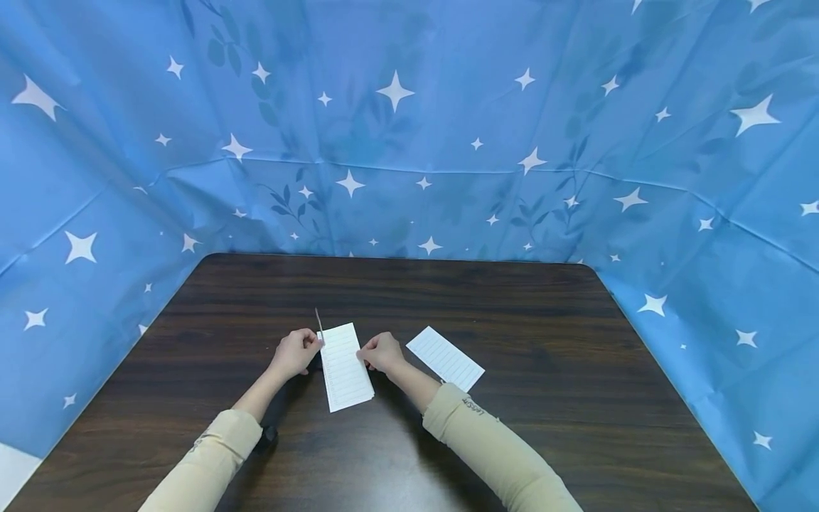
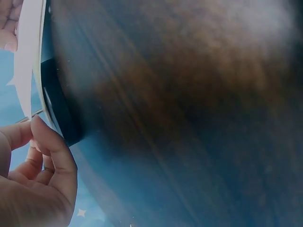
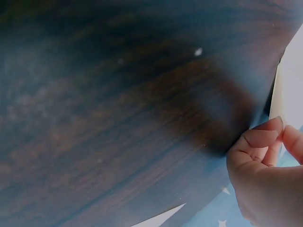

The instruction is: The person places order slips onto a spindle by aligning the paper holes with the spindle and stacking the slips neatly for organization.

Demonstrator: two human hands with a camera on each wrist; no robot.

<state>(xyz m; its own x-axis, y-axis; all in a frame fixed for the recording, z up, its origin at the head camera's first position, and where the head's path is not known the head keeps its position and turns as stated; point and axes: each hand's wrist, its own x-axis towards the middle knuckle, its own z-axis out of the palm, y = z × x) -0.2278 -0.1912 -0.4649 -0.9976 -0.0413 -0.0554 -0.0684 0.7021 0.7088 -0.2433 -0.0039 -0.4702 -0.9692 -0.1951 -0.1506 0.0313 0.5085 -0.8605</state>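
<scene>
Lined white paper (image 1: 345, 366), with more layers showing at its lower corner, lies tilted between both hands. My left hand (image 1: 297, 353) pinches its upper left edge between thumb and forefinger. A thin stick-like piece (image 1: 318, 321) juts up from those fingertips; its kind is too small to tell. In the left wrist view, the left hand (image 2: 40, 175) is right at the paper's edge (image 2: 26, 56), and a dark flat-sided object (image 2: 61, 106) sits just behind it. My right hand (image 1: 382, 352) pinches the right edge, as the right wrist view shows with its fingertips on the paper (image 3: 289, 90).
A second lined white sheet (image 1: 446, 358) lies slanted to the right, partly behind the right forearm. Both are on a dark wood-grain table (image 1: 576, 398). A blue curtain with white stars (image 1: 409, 128) hangs along the table's far and side edges.
</scene>
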